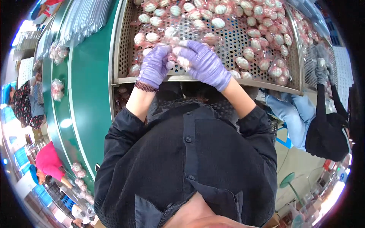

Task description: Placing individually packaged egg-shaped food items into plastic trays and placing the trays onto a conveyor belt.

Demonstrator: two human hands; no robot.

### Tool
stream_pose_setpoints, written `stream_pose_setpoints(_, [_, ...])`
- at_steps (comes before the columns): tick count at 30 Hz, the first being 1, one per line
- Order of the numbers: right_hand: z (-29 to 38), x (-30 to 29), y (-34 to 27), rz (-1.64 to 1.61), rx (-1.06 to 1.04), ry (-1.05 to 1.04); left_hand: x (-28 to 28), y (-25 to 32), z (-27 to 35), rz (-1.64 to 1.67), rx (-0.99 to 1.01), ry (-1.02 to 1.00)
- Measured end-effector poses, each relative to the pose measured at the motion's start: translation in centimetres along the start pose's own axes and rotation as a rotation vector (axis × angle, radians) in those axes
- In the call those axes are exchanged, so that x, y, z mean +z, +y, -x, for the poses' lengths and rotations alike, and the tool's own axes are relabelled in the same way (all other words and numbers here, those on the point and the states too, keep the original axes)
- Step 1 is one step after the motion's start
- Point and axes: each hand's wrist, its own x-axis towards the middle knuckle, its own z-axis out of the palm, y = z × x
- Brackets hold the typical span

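My left hand [154,67] and my right hand [204,64], both in purple gloves with pale fingertips, meet over the front of a perforated metal tray [231,34]. A clear plastic bag [186,31] spreads out just beyond the fingertips, and the left fingers are pinched at its near edge. Under the curled right fingers sits a white egg-shaped piece [184,61] in clear and red wrapping. The fingers partly hide what lies between the hands. Many similar wrapped pieces [152,37] lie about the tray, heaped thickest at its right side [278,40].
Left of the tray runs a green conveyor belt [91,74], with filled bags [57,89] on its far lane and stacked clear plastic sleeves [85,20]. Another worker [325,128] reaches into a tray at the right. More workers [50,162] stand across the belt.
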Motion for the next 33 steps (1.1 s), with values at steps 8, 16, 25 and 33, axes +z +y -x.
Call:
stream_pose_setpoints(8, [2.0,0.9,1.9,-1.463,0.524,0.199,1.5,1.8,1.2,-0.05,0.384,0.178])
stream_pose_setpoints(16, [2.4,0.6,1.7,-1.576,0.526,0.314,2.4,2.7,1.3,-0.678,0.674,-0.115])
stream_pose_setpoints(25, [7.5,-2.5,0.1,-0.809,0.575,-0.021,5.0,0.9,3.3,-0.546,0.311,-0.455])
stream_pose_setpoints(33, [8.4,-5.3,7.2,-0.696,0.997,0.108,5.9,-0.4,-4.6,-1.25,0.601,-0.463])
